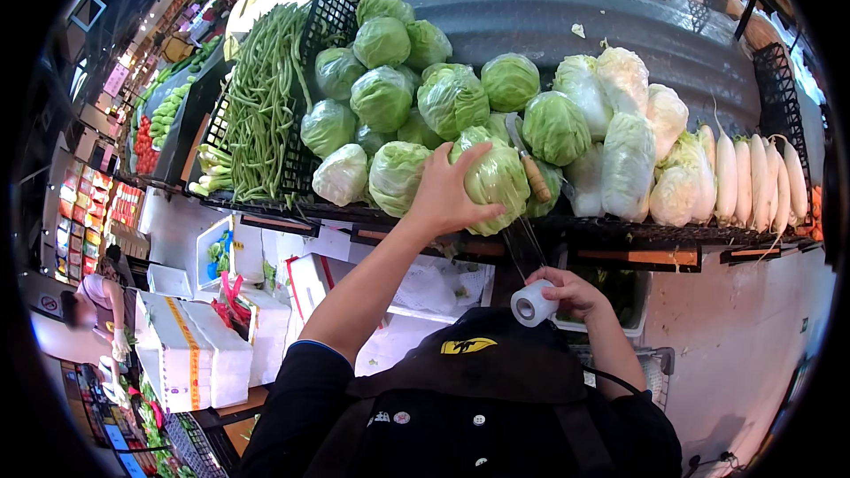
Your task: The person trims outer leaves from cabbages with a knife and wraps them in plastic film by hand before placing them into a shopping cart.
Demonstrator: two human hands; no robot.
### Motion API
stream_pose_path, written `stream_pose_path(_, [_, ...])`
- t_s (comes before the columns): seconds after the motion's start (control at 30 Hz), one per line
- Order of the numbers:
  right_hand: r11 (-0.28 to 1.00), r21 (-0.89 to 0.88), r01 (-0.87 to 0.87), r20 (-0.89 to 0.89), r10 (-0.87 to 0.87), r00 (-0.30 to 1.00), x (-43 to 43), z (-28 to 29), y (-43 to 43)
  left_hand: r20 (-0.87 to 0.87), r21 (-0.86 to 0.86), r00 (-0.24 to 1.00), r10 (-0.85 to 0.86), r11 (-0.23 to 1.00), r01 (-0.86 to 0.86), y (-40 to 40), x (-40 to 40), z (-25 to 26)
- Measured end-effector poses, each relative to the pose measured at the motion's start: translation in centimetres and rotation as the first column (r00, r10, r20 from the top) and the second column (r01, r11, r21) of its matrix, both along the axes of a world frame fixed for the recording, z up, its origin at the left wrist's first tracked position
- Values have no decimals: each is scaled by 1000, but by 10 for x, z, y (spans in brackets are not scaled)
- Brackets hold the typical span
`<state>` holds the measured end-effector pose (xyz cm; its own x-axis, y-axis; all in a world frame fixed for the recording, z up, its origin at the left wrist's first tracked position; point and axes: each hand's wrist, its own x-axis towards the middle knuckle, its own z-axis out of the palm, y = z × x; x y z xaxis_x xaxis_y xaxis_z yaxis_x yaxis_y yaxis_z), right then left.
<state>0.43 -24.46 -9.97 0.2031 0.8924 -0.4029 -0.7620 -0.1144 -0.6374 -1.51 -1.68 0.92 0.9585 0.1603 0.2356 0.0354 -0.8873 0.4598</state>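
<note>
My left hand [449, 187] is spread over a head of lettuce [497, 180] at the front edge of the display, its fingers curved on the upper left side. A strip of clear plastic film [524, 249] stretches from that head down to a roll of film [533, 303], which my right hand [570, 291] holds in front of my chest. A knife with a wooden handle [534, 179] lies among the heads just to the right. Several film-wrapped lettuces [382, 98] are piled behind and to the left.
Green beans [262, 106] fill the left of the display; napa cabbages [626, 159] and white radishes [757, 172] lie right. Foam boxes [192, 352] stand on the lower left, near another person [99, 299]. A black crate [782, 93] edges the far right.
</note>
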Motion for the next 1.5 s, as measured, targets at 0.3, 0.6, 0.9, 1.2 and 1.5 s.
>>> stream_pose_path(0.3, [980, 191, -54, -376, 124, 918, 4, -4, -4, 475, 110, 846, -243, 970, 217, -7, -38, -26])
stream_pose_path(0.6, [948, 317, 19, -507, 152, 848, 3, -16, 5, 292, 32, 941, -169, 985, 167, -5, -23, -11])
stream_pose_path(0.9, [983, 151, 108, -616, 8, 787, -7, -19, 6, 441, -25, 895, -63, 996, 83, 2, -16, -16])
stream_pose_path(1.2, [992, -34, 124, -490, -124, 863, -4, -9, 22, 349, -108, 935, -62, 988, 106, 7, -5, -8])
stream_pose_path(1.5, [947, 208, 243, -568, -84, 818, -1, 18, 39, 328, -224, 906, -269, 909, 351, -5, -60, 55])
